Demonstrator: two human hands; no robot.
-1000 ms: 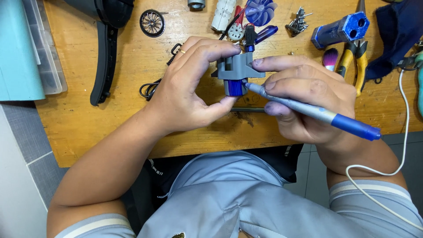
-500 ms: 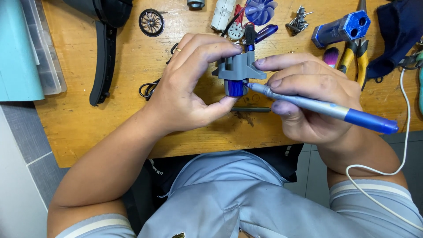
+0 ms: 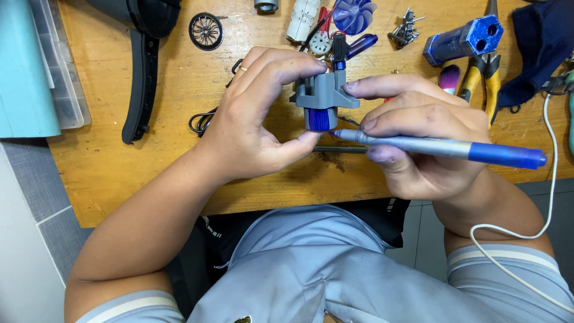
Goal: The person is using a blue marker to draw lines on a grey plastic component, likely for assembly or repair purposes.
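My left hand (image 3: 257, 119) pinches a small grey plastic part with a blue cylinder at its bottom (image 3: 323, 98), forefinger over its top and thumb under it. My right hand (image 3: 418, 140) holds a grey and blue marker pen (image 3: 442, 146) almost level, its tip just below the blue cylinder. The right forefinger rests against the grey part's right side. Both hands hover over the front of a wooden table (image 3: 179, 143).
At the table's back lie a black curved housing (image 3: 140, 72), a round black grille (image 3: 206, 31), a blue fan wheel (image 3: 354, 13), a white motor part (image 3: 302, 21), a blue block (image 3: 463, 39), yellow pliers (image 3: 481, 81) and dark cloth (image 3: 541, 42). A white cable (image 3: 547, 197) hangs at right.
The pen has swung from slanting down to the right to almost level, and its tip has dropped from the blue cylinder's side to just below it. My left hand keeps its hold.
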